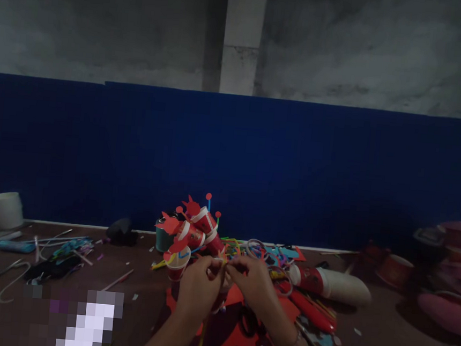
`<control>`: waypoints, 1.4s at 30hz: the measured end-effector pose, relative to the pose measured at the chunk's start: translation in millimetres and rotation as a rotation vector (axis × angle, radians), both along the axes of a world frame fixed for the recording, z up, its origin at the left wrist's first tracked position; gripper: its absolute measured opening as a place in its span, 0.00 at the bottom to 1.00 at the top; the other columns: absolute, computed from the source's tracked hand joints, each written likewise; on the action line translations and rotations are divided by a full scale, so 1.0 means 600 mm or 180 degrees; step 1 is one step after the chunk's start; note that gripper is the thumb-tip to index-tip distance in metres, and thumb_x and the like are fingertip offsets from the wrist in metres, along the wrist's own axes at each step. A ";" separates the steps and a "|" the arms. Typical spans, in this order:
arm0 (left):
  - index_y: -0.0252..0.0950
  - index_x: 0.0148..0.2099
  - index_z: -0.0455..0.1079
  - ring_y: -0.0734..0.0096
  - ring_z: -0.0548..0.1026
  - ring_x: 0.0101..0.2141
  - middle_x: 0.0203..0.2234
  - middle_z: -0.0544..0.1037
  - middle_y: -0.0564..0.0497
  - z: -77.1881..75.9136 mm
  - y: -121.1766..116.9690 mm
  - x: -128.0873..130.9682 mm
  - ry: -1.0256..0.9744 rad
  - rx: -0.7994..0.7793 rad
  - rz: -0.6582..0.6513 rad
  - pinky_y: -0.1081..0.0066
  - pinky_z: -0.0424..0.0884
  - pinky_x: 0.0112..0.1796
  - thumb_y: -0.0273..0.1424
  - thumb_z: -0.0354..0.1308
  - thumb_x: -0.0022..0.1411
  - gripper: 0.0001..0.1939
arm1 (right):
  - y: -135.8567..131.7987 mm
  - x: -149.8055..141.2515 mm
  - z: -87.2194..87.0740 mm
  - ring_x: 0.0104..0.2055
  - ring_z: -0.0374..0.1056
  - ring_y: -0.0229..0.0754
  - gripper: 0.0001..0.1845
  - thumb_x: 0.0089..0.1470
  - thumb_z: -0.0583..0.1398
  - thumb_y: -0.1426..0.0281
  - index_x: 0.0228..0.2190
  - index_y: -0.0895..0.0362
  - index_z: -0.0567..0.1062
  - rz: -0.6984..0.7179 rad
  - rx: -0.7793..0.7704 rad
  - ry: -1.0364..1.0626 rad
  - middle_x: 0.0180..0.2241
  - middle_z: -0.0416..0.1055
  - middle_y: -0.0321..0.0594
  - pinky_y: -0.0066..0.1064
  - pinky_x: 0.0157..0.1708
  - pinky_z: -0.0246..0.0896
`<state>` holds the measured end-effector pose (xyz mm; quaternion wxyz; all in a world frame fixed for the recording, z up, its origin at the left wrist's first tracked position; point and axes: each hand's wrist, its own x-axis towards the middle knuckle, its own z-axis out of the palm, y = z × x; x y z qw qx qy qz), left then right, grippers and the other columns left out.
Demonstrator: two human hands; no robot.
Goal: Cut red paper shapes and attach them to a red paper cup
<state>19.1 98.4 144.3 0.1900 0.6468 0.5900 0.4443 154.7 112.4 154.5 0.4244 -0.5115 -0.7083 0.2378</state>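
My left hand (200, 284) and my right hand (253, 284) come together above the middle of the table, each with thumb and fingers pinched. A small yellow-orange bit shows between the fingertips, too small to name. Just behind and left of my left hand stands a white-rimmed paper cup (177, 269). More red paper cups (206, 220) lean beyond it, with red paper cut-outs and round discs on coloured stems. Below my hands lie red paper scraps (240, 342) and the black handles of what look like scissors (248, 321). Another cup beneath the hands is mostly hidden.
Stacked paper cups (337, 286) lie on their side at right, near a red tube-like item (313, 309). Coloured stems and scraps (274, 252) pile up behind. A white cup (5, 210) stands far left; pink items (450, 313) sit far right. A blue panel (231, 162) closes the back.
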 end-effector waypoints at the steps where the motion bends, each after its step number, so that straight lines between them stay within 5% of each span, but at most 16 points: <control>1: 0.37 0.27 0.71 0.70 0.71 0.24 0.21 0.75 0.52 -0.001 -0.002 0.001 0.0079 0.0030 0.0038 0.73 0.59 0.26 0.37 0.54 0.55 0.11 | -0.001 -0.002 -0.001 0.26 0.68 0.41 0.09 0.46 0.57 0.71 0.23 0.58 0.78 -0.0058 -0.0010 -0.0036 0.23 0.75 0.38 0.27 0.26 0.58; 13: 0.39 0.37 0.72 0.67 0.74 0.31 0.30 0.77 0.50 -0.021 -0.010 0.004 0.0886 0.0341 0.0069 0.72 0.60 0.30 0.29 0.50 0.60 0.09 | -0.012 -0.014 0.000 0.24 0.66 0.40 0.12 0.49 0.56 0.71 0.19 0.57 0.76 -0.0177 0.0101 -0.0359 0.20 0.73 0.38 0.27 0.24 0.53; 33: 0.37 0.30 0.70 0.66 0.74 0.29 0.25 0.76 0.49 -0.010 -0.009 0.003 0.0730 0.0100 0.0070 0.72 0.61 0.30 0.32 0.50 0.59 0.10 | -0.013 -0.016 -0.006 0.27 0.68 0.41 0.11 0.48 0.55 0.75 0.21 0.56 0.76 -0.0259 0.0290 -0.0538 0.24 0.75 0.40 0.27 0.28 0.55; 42: 0.39 0.40 0.72 0.66 0.75 0.32 0.31 0.78 0.49 -0.014 -0.011 0.000 0.0787 0.0266 -0.0040 0.73 0.62 0.31 0.32 0.49 0.60 0.11 | -0.015 -0.022 -0.006 0.23 0.66 0.38 0.11 0.47 0.54 0.73 0.19 0.57 0.73 -0.0452 0.0203 -0.0350 0.20 0.72 0.38 0.26 0.26 0.55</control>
